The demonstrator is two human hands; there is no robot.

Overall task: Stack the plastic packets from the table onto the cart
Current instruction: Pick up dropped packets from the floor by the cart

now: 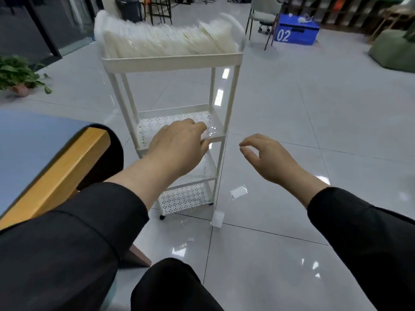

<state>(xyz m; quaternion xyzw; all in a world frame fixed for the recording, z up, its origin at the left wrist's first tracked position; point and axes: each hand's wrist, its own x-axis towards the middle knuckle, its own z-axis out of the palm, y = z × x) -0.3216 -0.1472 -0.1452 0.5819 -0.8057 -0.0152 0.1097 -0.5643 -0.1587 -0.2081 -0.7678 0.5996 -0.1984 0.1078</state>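
A white three-tier cart (173,61) stands on the tiled floor ahead of me. Its top tray is packed with several white plastic packets (166,40) standing on edge in a row. My left hand (179,144) reaches over the cart's middle shelf (157,126), fingers loosely curled near the shelf's front rim, holding nothing that I can see. My right hand (265,158) hovers right of the cart, thumb and forefinger close together but empty. Two loose packets lie on the floor, one (238,191) beside the cart's foot and another (217,218) nearer me.
A blue-topped table (33,140) with a wooden edge is at my left. A potted plant (18,75) sits on the floor far left. A blue box marked 02 (296,30) and a chair (262,16) stand behind the cart.
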